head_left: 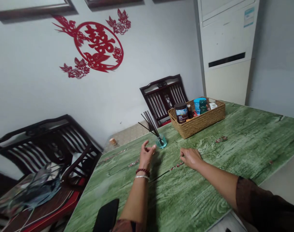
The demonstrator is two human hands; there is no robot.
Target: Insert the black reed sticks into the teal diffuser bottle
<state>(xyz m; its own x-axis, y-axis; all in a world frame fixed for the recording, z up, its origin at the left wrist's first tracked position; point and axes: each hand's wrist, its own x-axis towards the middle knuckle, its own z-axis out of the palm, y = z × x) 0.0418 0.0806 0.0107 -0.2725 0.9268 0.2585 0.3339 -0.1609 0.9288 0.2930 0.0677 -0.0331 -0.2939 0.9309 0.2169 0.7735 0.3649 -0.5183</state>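
Left hand (pixel 147 155) and right hand (pixel 190 158), bare-fingered.
Left: one dark red bead bracelet (pixel 143 170); one slim silver-coloured bangle (pixel 142 176); brown left sleeve (pixel 127 225), partly visible. Right: dark brown right sleeve (pixel 258 198), loose, faintly mottled near the cuff, ending on the forearm.

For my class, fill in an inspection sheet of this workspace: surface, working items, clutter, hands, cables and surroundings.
Surface: green wood-patterned table.
Working items: teal glass reed diffuser with dark sticks.
Clutter: woven basket holding jars and other containers; flat black object near the left forearm.
Hands: left hand partly open beside the diffuser, contact unclear; right hand curled, contents hidden.
Cables: pale strand at picture left; cable or not, unclear.
Surroundings: wooden chairs, red wall cut-out, tall white unit.
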